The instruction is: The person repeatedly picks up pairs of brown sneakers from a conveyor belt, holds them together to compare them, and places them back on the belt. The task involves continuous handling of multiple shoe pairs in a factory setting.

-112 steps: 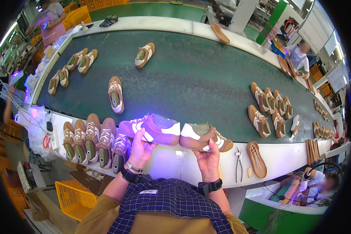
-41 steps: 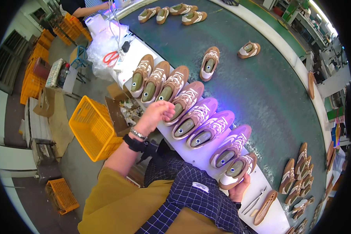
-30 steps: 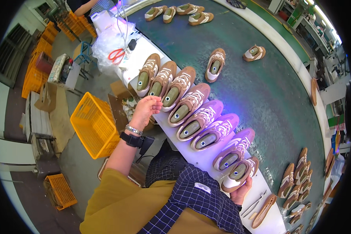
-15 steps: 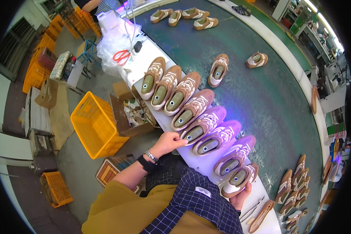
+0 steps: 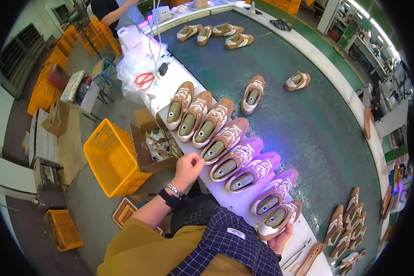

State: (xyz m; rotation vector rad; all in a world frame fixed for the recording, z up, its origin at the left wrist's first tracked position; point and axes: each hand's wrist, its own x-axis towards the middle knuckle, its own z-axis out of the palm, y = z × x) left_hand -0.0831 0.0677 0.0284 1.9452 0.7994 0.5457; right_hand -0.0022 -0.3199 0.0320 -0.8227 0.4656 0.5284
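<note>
Several brown-and-white shoes on lasts [image 5: 225, 140] lie side by side along the white ledge [image 5: 168, 94] in front of me, the middle ones lit purple. My left hand [image 5: 188, 168], wearing a bracelet and a dark watch, is curled with fingers closed at the ledge's near edge, next to the heel of the fourth shoe. It holds nothing that I can see. My right hand [image 5: 280, 243] is mostly hidden under the last shoe [image 5: 278, 220] in the row and grips its heel end.
A green conveyor belt [image 5: 308, 138] carries single shoes [image 5: 253, 94] and pairs farther off. Soles and shoes [image 5: 347, 225] are stacked at the right. A yellow crate [image 5: 112, 156] and a cardboard box [image 5: 147, 149] stand below the ledge. Red scissors [image 5: 145, 79] lie near another person [image 5: 117, 11].
My left hand has drawn back from the shoes in the upper part of the row to the ledge edge near my body. My right hand has stayed on the last shoe.
</note>
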